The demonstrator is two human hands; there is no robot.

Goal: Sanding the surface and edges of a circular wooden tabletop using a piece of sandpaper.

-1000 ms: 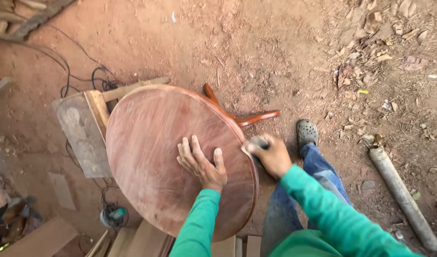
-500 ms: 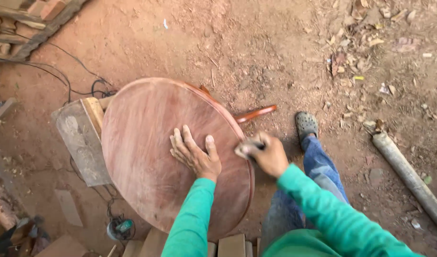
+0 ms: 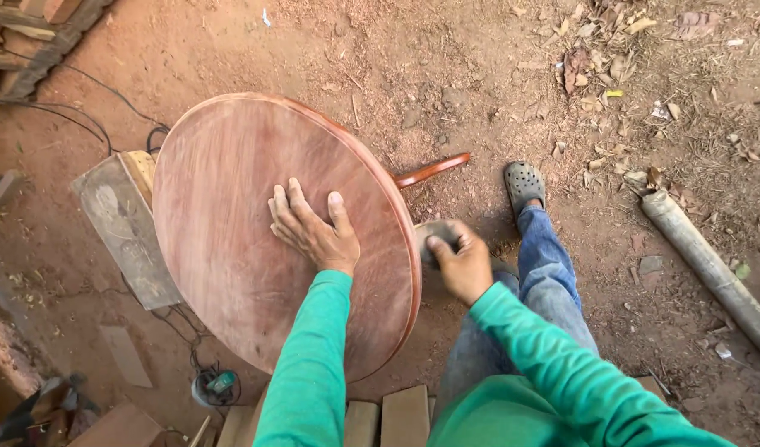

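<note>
A round reddish wooden tabletop (image 3: pixel 256 240) stands tilted on the dirt ground (image 3: pixel 446 74). The left hand (image 3: pixel 314 232) lies flat and open on it; the right hand (image 3: pixel 459 261) grips a grey sanding pad (image 3: pixel 434 236) against its rim.

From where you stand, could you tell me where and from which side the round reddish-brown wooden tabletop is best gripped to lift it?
Probably by the rim of the round reddish-brown wooden tabletop, at two opposite points, coming from the sides. The flat disc is tilted and offers no handle. The left hand lies flat on its face; the right hand holds a grey sanding pad at the right edge, so start elsewhere.
</note>
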